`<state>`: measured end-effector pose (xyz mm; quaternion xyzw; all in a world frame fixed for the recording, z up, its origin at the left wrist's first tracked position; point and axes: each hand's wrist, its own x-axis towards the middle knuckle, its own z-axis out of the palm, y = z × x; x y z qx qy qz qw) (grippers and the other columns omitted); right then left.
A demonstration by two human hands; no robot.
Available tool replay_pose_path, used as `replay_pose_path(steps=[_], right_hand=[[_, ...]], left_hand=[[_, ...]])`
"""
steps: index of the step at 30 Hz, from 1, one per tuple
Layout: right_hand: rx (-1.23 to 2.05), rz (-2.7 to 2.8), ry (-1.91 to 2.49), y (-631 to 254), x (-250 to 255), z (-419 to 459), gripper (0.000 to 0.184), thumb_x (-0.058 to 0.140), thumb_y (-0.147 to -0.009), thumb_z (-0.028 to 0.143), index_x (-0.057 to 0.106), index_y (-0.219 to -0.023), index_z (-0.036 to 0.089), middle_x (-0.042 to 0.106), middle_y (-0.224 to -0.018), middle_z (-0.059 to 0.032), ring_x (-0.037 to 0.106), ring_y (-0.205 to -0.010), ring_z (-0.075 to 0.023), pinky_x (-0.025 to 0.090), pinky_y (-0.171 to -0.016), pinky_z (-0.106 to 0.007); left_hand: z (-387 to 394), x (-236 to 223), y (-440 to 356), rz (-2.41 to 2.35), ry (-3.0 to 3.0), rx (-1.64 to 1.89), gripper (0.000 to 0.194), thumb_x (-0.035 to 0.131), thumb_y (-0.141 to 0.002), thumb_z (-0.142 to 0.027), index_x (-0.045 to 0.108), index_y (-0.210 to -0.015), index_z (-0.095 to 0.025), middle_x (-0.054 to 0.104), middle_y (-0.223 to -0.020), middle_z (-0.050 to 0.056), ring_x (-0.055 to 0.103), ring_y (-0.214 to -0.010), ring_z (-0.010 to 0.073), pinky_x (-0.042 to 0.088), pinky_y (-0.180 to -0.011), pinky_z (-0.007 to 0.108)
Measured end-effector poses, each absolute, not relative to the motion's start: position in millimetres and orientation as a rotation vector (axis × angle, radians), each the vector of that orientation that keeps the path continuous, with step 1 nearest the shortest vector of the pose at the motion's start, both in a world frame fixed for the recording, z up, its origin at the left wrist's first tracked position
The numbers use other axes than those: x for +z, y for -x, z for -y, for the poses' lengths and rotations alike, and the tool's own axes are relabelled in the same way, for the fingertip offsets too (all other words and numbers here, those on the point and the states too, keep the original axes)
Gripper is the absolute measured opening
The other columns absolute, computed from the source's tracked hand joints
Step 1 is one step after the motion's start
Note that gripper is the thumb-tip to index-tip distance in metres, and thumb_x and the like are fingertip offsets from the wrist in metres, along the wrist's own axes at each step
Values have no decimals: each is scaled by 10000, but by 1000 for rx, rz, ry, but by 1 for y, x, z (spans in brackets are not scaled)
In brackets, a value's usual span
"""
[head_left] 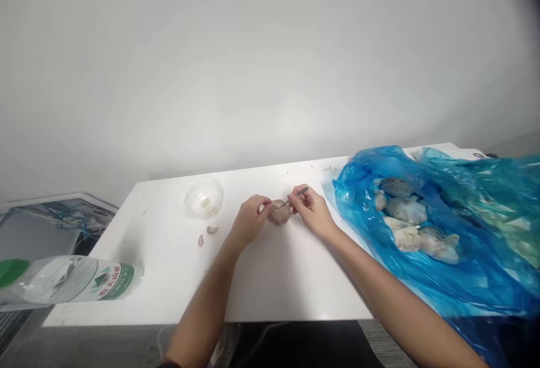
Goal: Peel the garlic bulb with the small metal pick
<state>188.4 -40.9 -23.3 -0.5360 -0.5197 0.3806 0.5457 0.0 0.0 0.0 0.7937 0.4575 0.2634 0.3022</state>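
Note:
A garlic bulb (279, 212) rests on the white table (270, 278) between my two hands. My left hand (250, 219) pinches its left side with curled fingers. My right hand (311, 207) is closed round a thin metal tool (297, 193) whose tip touches the top of the bulb. To the left, two loose garlic cloves (207, 234) lie on the table beside a clear bowl (203, 196) that holds peeled cloves.
A blue plastic bag (442, 227) with several garlic bulbs covers the table's right end. A clear water bottle (67, 281) with a green cap lies at the near left corner. A white wall stands behind the table. A cluttered tray (50, 219) sits at the left.

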Motion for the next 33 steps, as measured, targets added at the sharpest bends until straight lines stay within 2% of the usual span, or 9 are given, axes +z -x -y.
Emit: replay_pose_path(steps=[5,18,33], right_hand=[[998,1169,1335,-186,-22,45,317,645,-838,517,511,-836,230,599,-586,28,552,-521,-143,415,-550,-277],[1359,829,1143,-180,-23,39,490,770,-697,561,415,-793,238,577,-489,65,484,-439,-109,368,-488,-237],[1338,786,1118,-178,-15,40,513,795,-662,560,426,-799,231,626,-583,52,488,-457,-94,397,-490,-237]], left_hand=[[8,1,-3,-1221,-2036,734,78,580,-869,-194,637,-819,-177,651,-816,14,514,-720,130,421,-684,267],[17,0,-1,-1203,-2076,754,123,540,-911,-189,618,-816,-181,633,-815,14,526,-738,126,418,-659,256],[15,-4,-1,-1178,-2128,774,101,544,-913,-189,611,-838,-183,634,-820,17,535,-745,130,425,-672,260]])
